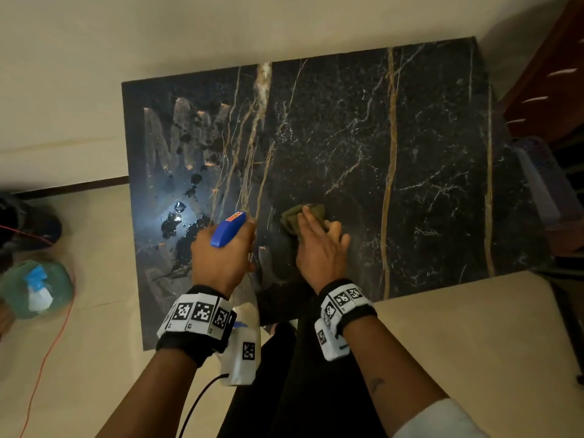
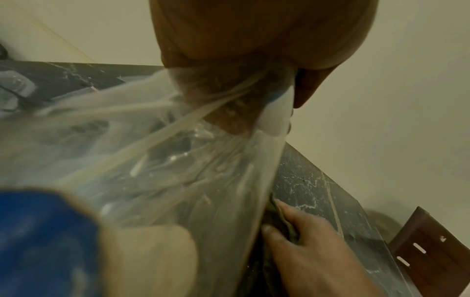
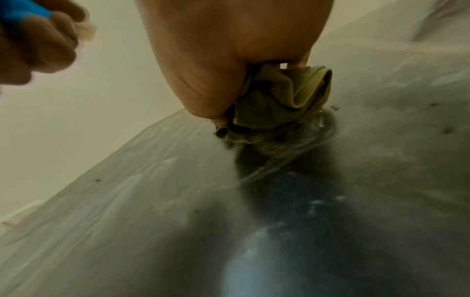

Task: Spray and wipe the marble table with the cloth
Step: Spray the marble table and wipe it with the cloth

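The black marble table (image 1: pixel 426 159) with gold and white veins fills the middle of the head view. Liquid pools and smears (image 1: pixel 177 222) lie on its left part. My left hand (image 1: pixel 224 254) grips a clear spray bottle (image 2: pixel 142 152) with a blue trigger head (image 1: pixel 228 229), held above the table's near left. My right hand (image 1: pixel 322 245) presses a crumpled olive cloth (image 1: pixel 303 216) onto the marble near the front middle. In the right wrist view the fingers curl round the cloth (image 3: pixel 282 100), which touches the wet stone (image 3: pixel 381 160).
Pale floor (image 1: pixel 63 90) surrounds the table. A teal round object (image 1: pixel 34 289) and a red cord (image 1: pixel 47 352) lie at the left. Dark wooden furniture (image 1: pixel 550 74) stands at the right, with a purple-grey object (image 1: pixel 537 184) at the table's right edge.
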Action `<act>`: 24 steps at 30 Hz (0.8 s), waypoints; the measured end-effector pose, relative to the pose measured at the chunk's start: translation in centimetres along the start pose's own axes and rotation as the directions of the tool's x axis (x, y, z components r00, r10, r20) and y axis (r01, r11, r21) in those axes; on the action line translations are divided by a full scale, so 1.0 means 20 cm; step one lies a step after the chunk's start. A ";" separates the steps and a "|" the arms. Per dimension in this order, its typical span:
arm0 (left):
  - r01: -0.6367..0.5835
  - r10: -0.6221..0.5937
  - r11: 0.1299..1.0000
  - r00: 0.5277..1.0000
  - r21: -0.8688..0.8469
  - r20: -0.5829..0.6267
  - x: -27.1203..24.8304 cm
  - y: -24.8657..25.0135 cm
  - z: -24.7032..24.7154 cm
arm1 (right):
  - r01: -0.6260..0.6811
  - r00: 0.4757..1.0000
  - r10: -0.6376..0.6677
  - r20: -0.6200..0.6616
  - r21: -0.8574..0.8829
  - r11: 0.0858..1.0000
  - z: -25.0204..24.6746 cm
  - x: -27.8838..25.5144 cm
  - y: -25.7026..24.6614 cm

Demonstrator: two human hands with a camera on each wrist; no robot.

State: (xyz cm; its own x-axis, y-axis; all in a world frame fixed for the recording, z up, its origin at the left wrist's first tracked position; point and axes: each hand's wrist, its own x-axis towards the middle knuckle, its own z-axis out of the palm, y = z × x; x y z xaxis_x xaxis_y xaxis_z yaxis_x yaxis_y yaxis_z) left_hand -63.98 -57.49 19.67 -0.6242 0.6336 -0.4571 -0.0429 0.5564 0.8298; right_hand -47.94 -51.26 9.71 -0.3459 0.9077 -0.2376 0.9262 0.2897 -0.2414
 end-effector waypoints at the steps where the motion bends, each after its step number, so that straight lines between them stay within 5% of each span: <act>1: 0.005 -0.005 1.000 1.000 -0.005 0.007 -0.01 -0.01 -0.01 | -0.079 0.996 0.079 -0.038 0.002 0.997 -0.01 -0.01 0.05; 4: 0.015 -0.015 1.000 0.999 -0.015 0.041 -0.04 -0.02 -0.05 | -0.283 0.953 0.287 -0.094 0.053 0.958 -0.04 -0.02 0.17; 7: 0.019 -0.019 1.000 0.999 -0.018 0.045 -0.04 -0.05 -0.07 | -0.324 0.943 0.327 -0.057 0.053 0.944 -0.05 -0.04 0.10; 12: 0.041 -0.040 0.999 0.998 -0.027 0.049 -0.06 -0.06 -0.03 | -0.072 0.996 0.068 0.064 0.060 0.996 0.01 -0.23 -0.10; 16: 0.071 -0.068 0.997 0.996 -0.042 0.064 -0.07 -0.04 0.01 | 0.103 0.993 -0.104 0.050 0.026 0.994 0.02 -0.24 0.02; 21: 0.055 -0.052 0.997 0.996 -0.046 0.075 -0.08 -0.03 0.00 | -0.196 0.980 0.196 -0.031 -0.003 0.981 -0.03 -0.19 0.26; 24: 0.053 -0.052 0.998 0.995 -0.014 0.089 -0.08 -0.05 -0.01 | -0.249 0.964 0.249 -0.090 0.005 0.968 -0.02 -0.21 0.19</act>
State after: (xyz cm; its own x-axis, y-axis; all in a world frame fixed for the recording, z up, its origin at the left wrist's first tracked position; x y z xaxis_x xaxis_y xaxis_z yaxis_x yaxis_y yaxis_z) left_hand -63.10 -59.15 19.64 -0.5491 0.6495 -0.5259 -0.0870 0.5814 0.8089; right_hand -42.92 -53.91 10.15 -0.0896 0.9748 -0.2043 0.9824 0.0528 -0.1792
